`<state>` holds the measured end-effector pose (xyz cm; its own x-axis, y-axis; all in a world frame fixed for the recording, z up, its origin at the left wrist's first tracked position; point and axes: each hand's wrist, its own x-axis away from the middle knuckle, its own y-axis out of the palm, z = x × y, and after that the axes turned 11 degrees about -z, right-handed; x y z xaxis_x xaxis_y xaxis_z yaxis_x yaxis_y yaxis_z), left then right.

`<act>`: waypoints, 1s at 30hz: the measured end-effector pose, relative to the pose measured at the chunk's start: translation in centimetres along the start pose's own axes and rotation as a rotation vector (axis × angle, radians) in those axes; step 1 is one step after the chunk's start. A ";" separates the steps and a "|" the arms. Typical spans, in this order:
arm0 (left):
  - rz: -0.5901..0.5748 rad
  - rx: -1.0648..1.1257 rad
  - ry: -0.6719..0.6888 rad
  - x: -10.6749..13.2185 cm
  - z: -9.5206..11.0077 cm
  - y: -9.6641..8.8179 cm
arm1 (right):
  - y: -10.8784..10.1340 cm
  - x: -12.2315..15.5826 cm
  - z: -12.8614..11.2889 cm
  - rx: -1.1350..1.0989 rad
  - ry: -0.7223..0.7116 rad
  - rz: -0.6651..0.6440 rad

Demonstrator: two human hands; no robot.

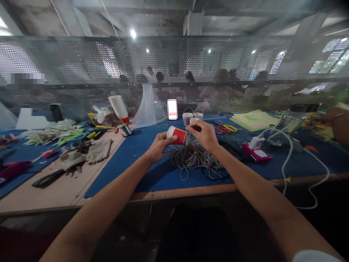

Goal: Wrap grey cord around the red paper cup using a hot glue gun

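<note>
My left hand (160,145) is wrapped around a red and white paper cup (178,136), tilted on its side with the white rim toward the left. Close to the cup's right end, the thumb and fingers of my right hand (202,131) are pinched together; whatever they hold is too small to make out. A greyish strip shows around that end of the cup. Under both hands lies a tangled heap of grey cord (195,156) on the blue mat (122,160). Small bucket-like cups with handles (188,118) stand just beyond my right hand.
Stacked paper cups (118,106) lean at the left behind, near a wire spool (125,130). Work gloves (98,151) lie left. Scissors (227,128), coloured sheets (253,120) and a purple power strip (256,153) with white cables sit right. Perforated mesh (174,58) rises behind the table.
</note>
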<state>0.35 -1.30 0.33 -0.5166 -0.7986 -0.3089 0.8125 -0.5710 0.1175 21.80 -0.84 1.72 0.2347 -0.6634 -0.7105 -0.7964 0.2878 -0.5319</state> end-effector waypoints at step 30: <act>0.002 0.026 -0.004 0.0 -0.1 -0.1 | -0.2 0.2 -0.1 -0.013 0.012 0.027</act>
<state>0.31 -1.21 0.28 -0.5162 -0.8002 -0.3052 0.8062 -0.5743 0.1423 21.89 -1.09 1.77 0.2066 -0.6639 -0.7187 -0.8096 0.2965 -0.5066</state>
